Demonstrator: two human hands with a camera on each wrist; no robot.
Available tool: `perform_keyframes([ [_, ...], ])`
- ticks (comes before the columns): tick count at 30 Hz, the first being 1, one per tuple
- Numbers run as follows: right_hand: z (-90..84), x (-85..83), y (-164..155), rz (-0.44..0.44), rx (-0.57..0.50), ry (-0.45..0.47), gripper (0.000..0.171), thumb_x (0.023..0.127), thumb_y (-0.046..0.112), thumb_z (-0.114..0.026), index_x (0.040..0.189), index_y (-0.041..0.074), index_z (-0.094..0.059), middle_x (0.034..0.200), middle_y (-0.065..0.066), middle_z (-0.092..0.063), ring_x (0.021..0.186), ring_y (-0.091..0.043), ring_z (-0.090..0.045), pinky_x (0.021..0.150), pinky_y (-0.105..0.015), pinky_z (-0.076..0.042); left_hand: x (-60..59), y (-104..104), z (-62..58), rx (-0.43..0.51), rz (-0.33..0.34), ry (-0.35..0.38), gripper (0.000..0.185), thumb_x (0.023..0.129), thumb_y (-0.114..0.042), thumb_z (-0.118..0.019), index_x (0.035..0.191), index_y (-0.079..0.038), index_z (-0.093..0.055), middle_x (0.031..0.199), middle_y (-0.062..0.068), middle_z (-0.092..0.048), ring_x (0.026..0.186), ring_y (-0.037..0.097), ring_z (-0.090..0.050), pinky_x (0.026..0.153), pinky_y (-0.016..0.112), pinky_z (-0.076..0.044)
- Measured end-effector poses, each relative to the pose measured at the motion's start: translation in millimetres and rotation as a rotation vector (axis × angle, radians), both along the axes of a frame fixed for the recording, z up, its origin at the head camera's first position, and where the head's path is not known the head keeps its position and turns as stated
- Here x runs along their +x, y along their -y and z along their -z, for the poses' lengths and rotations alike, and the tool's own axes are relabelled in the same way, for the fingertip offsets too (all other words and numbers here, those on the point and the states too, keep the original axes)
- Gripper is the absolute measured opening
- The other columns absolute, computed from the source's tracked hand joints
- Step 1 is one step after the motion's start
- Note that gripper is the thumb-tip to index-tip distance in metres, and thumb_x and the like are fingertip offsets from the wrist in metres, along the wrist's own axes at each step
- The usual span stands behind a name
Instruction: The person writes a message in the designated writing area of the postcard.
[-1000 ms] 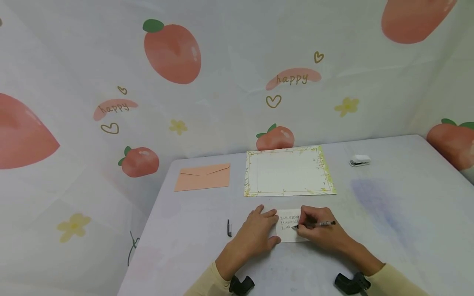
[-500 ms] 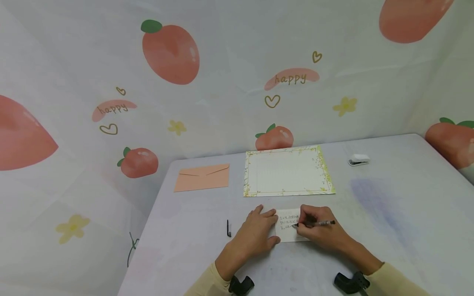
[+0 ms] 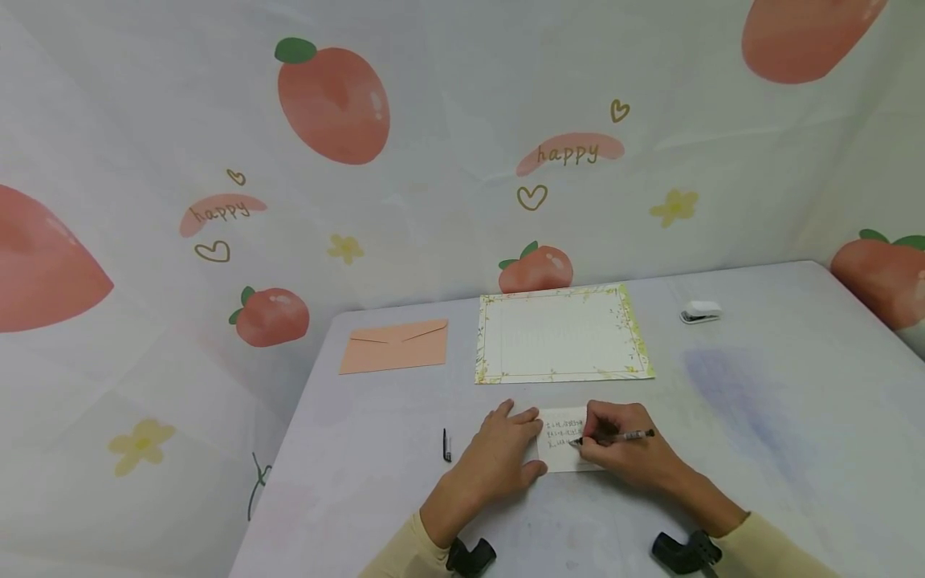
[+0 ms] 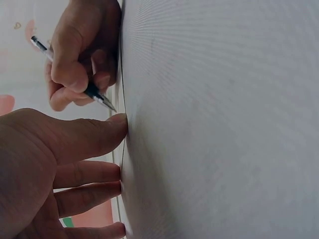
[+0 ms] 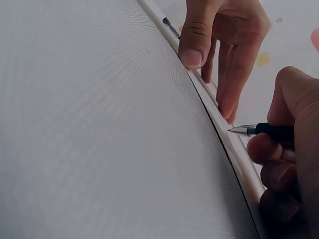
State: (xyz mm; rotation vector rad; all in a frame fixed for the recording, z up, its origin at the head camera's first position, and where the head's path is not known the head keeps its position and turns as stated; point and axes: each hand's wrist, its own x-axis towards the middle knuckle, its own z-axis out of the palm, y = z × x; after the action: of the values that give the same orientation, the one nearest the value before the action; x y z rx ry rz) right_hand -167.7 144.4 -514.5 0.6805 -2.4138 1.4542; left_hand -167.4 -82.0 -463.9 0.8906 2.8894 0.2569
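A small white card with several lines of handwriting lies on the table in front of the person. The right hand grips a pen, its tip at the last line of writing in the head view. Thumb and fingers curl round the pen's dark grip in the right wrist view. At the card's left edge, the left hand rests with spread, fairly straight fingers, its thumb and fingertips pressing down. The card's right part is hidden under the right hand.
A black pen cap lies left of the left hand. Behind are a peach envelope and a large sheet with a floral border. A white stapler stands at the back right of the table. A printed cloth hangs behind.
The pen tip shifts very slightly along the last line of writing. The left hand stays in place, and the other things lie as before.
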Motion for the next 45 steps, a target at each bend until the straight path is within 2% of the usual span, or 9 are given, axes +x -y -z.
perform_keyframes([
  [4,-1.8,0.6,-1,-0.007,-0.016,0.006,0.038,0.066,-0.011,-0.072,0.071,0.022,-0.055,0.063,0.015,-0.056,0.055,0.002,-0.044,0.046,-0.017,-0.035,-0.1,0,-0.1,0.001,0.000,0.005,0.057,0.086,-0.036,-0.079,0.135,-0.011,-0.064,0.146,0.002,-0.057,0.140,0.038,-0.046,0.110,0.054,-0.043],
  [10,-23.4,8.2,5,0.013,-0.043,0.009,0.036,0.066,-0.015,-0.069,0.069,0.018,-0.054,0.060,0.011,-0.054,0.054,0.001,-0.041,0.046,-0.017,-0.033,-0.9,-1,0.3,-0.003,-0.005,0.010,0.058,0.086,-0.036,-0.079,0.136,-0.011,-0.064,0.147,0.002,-0.057,0.140,0.038,-0.046,0.111,0.054,-0.043],
  [12,-25.6,8.7,5,0.007,-0.045,0.009,0.036,0.066,-0.015,-0.068,0.069,0.017,-0.054,0.060,0.010,-0.054,0.054,0.001,-0.041,0.045,-0.017,-0.033,-1.1,-1,0.5,-0.004,-0.007,0.011,0.058,0.086,-0.036,-0.079,0.136,-0.012,-0.064,0.147,0.002,-0.056,0.141,0.038,-0.046,0.111,0.054,-0.042],
  [19,-3.4,0.2,-1,-0.008,-0.014,0.007,0.038,0.066,-0.011,-0.072,0.071,0.023,-0.055,0.062,0.014,-0.055,0.055,0.002,-0.044,0.046,-0.017,-0.035,-0.5,-1,1.2,0.002,-0.010,0.012,0.057,0.086,-0.036,-0.079,0.135,-0.011,-0.064,0.147,0.002,-0.057,0.141,0.038,-0.046,0.112,0.054,-0.042],
  [22,0.9,-1.4,-3,-0.015,-0.008,-0.002,0.038,0.067,-0.008,-0.073,0.072,0.025,-0.055,0.062,0.016,-0.055,0.055,0.002,-0.044,0.047,-0.016,-0.035,-0.3,-1,1.1,0.005,-0.012,0.014,0.058,0.086,-0.036,-0.080,0.135,-0.011,-0.064,0.147,0.002,-0.057,0.141,0.038,-0.045,0.112,0.054,-0.041],
  [28,-0.3,-1.4,-3,0.003,-0.005,0.000,0.037,0.069,-0.007,-0.072,0.073,0.026,-0.055,0.063,0.016,-0.055,0.055,0.001,-0.044,0.047,-0.017,-0.035,-0.4,-1,0.9,0.002,-0.015,0.021,0.058,0.086,-0.036,-0.079,0.136,-0.011,-0.064,0.147,0.001,-0.056,0.141,0.037,-0.045,0.112,0.054,-0.041],
  [41,1.3,-3.5,-5,-0.030,-0.024,0.014,0.038,0.068,-0.009,-0.071,0.071,0.024,-0.055,0.063,0.016,-0.056,0.055,0.001,-0.046,0.047,-0.017,-0.036,-1.6,-1,-0.6,-0.003,-0.008,0.015,0.058,0.086,-0.036,-0.079,0.136,-0.011,-0.064,0.147,0.002,-0.056,0.141,0.038,-0.045,0.111,0.054,-0.042],
  [45,1.9,-2.8,-6,0.005,-0.041,-0.005,0.038,0.069,-0.010,-0.070,0.071,0.024,-0.054,0.062,0.016,-0.056,0.055,-0.001,-0.048,0.049,-0.018,-0.038,-1.4,-1,-0.7,-0.006,-0.008,0.019,0.058,0.086,-0.036,-0.079,0.136,-0.011,-0.064,0.147,0.002,-0.056,0.141,0.038,-0.045,0.112,0.054,-0.041],
])
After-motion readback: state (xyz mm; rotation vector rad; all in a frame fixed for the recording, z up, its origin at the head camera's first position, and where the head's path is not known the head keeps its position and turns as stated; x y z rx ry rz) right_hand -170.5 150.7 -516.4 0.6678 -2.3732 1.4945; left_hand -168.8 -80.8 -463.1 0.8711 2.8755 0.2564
